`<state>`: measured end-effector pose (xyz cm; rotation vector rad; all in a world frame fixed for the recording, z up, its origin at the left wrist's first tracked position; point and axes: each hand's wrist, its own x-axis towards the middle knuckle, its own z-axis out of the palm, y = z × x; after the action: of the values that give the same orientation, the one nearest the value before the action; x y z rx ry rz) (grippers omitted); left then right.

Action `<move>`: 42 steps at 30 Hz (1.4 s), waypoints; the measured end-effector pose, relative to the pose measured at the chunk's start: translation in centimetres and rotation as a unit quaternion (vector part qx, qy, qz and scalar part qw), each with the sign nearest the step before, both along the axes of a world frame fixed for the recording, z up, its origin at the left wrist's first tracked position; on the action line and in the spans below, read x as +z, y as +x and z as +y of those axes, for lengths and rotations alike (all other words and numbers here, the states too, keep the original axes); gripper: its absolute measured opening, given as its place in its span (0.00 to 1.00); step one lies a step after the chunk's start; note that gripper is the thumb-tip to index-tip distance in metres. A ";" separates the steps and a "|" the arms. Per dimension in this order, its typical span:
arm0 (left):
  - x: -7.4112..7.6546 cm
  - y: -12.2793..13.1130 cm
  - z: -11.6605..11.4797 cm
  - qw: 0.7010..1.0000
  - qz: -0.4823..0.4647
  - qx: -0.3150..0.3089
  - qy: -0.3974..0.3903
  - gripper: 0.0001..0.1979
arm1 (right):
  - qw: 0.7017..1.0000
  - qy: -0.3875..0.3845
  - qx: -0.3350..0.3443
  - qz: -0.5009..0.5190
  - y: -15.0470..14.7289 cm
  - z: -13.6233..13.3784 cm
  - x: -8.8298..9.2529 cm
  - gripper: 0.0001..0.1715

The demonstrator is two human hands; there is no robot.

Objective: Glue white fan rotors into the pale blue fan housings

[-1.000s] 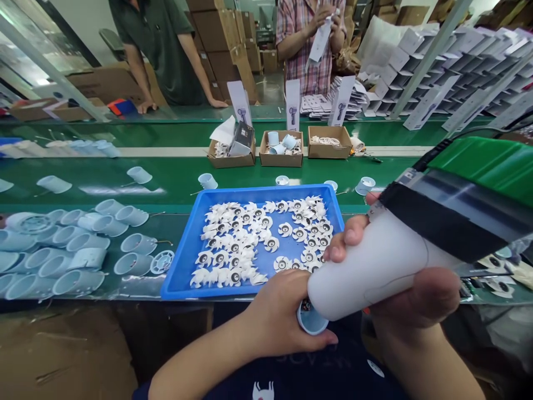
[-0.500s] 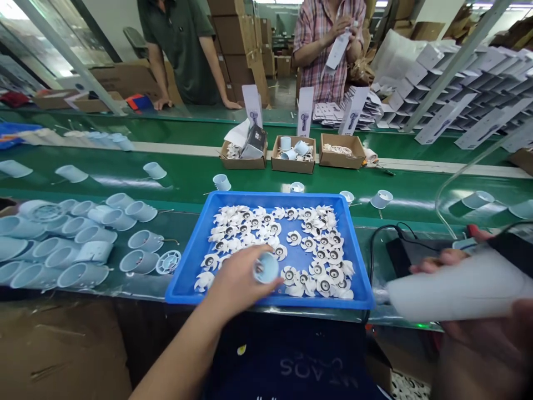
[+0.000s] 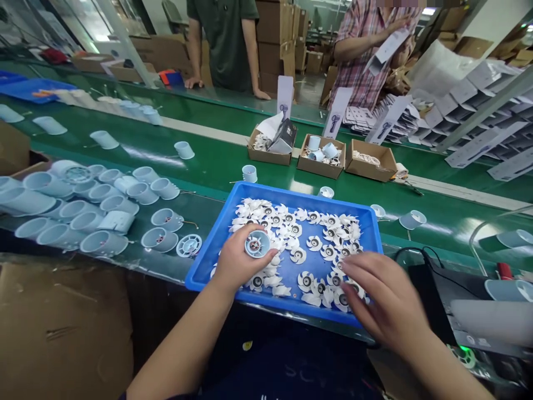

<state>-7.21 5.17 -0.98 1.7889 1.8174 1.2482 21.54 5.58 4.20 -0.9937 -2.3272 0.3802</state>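
Observation:
My left hand [image 3: 237, 258] is wrapped round a light blue cup-shaped housing [image 3: 257, 243], its open end facing up with small parts inside. It is over the left part of a blue tray [image 3: 214, 239]. Many white fan blades [image 3: 297, 255] with dark round hubs lie in the tray. Above the tray's right side is my right hand [image 3: 385, 294], fingers apart and slightly blurred, near the blades, with nothing seen in it.
Light blue housings [image 3: 119, 222] crowd the bench at left; others stand on the green belt [image 3: 216, 161]. Small cardboard boxes [image 3: 320, 168] sit beyond the tray. A black device [image 3: 433, 300] and a blurred white cylinder [image 3: 491, 319] are at right. Two people stand across.
My right hand has moved left from the blurred white object at the right to above the tray. My left hand still holds the housing. The view has turned and tilted.

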 end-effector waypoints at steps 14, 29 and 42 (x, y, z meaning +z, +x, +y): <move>-0.5 -0.3 0.1 1.000 0.000 0.004 0.004 0.22 | 0.933 -0.264 -0.051 -0.238 -11.7 8.0 -6.9 0.10; 1.4 2.0 -1.7 0.979 0.026 -0.192 0.057 0.27 | 0.624 -0.648 0.070 0.430 -2.7 0.2 -3.3 0.23; 3.0 5.3 -3.6 0.958 0.131 -0.251 0.039 0.29 | 0.564 -0.660 0.097 0.486 -1.5 -0.9 -3.2 0.26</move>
<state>-1.87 1.59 2.03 2.3563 1.3035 0.9256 20.00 4.64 0.98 -0.6435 -0.7698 2.2652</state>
